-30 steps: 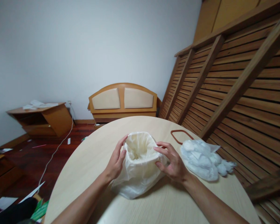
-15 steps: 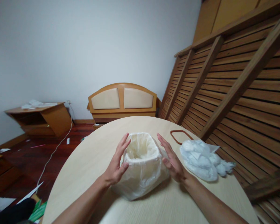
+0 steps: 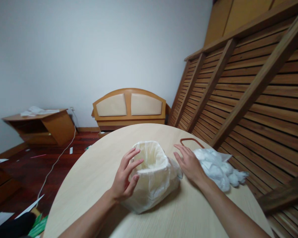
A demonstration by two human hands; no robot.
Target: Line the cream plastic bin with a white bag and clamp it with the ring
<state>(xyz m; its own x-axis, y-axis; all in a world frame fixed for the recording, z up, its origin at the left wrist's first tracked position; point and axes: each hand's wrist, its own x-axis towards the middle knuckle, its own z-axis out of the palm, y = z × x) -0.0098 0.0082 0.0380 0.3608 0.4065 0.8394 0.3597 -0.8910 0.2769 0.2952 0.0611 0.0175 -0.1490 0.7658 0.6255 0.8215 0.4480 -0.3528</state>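
A small bin lined with a whitish translucent plastic bag (image 3: 151,186) stands on the round table (image 3: 94,178), its opening facing up and the bag folded over the rim. My left hand (image 3: 126,177) is at the bin's left side with fingers apart; whether it touches the bag I cannot tell. To the right of the bin, my right hand (image 3: 188,162) is open and holds nothing. Just beyond it lies a brown rounded ring (image 3: 192,139), partly covered by the hand. A crumpled heap of white plastic bags (image 3: 218,168) rests beside my right wrist.
A slatted wooden frame (image 3: 238,115) leans along the right side of the table. Behind the table stands a padded headboard (image 3: 129,109). A low cabinet (image 3: 52,127) is at the left wall, and a white cable (image 3: 57,162) runs over the floor.
My right hand has moved away from the bin, to the right towards the brown ring. My left hand stays at the bin's left side, its fingers turned slightly more over the rim.
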